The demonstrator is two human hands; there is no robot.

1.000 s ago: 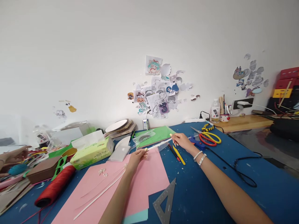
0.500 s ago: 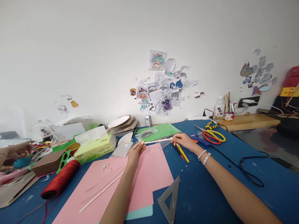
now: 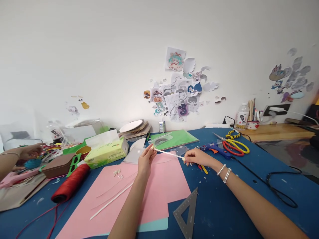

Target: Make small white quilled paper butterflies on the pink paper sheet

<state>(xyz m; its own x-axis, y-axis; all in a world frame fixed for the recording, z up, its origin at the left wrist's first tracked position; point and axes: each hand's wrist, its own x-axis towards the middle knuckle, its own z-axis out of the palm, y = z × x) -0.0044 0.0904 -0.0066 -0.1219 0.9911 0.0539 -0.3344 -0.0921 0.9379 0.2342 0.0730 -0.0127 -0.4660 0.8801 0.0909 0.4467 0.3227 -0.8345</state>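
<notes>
A thin white paper stick (image 3: 167, 153) is stretched between my two hands above the blue table. My left hand (image 3: 146, 160) pinches its left end, fingers closed. My right hand (image 3: 198, 157), with bead bracelets on the wrist, pinches its right end. Under them lies a pink paper sheet (image 3: 139, 189) with a second long white stick (image 3: 112, 200) on it. Just right of my right hand a yellow pen (image 3: 204, 169) rests on the table.
A grey set square (image 3: 186, 212) lies front centre. A red thread spool (image 3: 71, 183), a green tissue box (image 3: 107, 153) and a brown box (image 3: 57, 165) are at left. A blue glue gun (image 3: 216, 149), scissors (image 3: 235, 146) and a black cable (image 3: 274, 186) are at right. Another person's hand (image 3: 30, 152) works far left.
The camera has panned, shifting the scene right. My right hand has dropped lower, so the stick now slopes down to the right; my left hand has risen slightly.
</notes>
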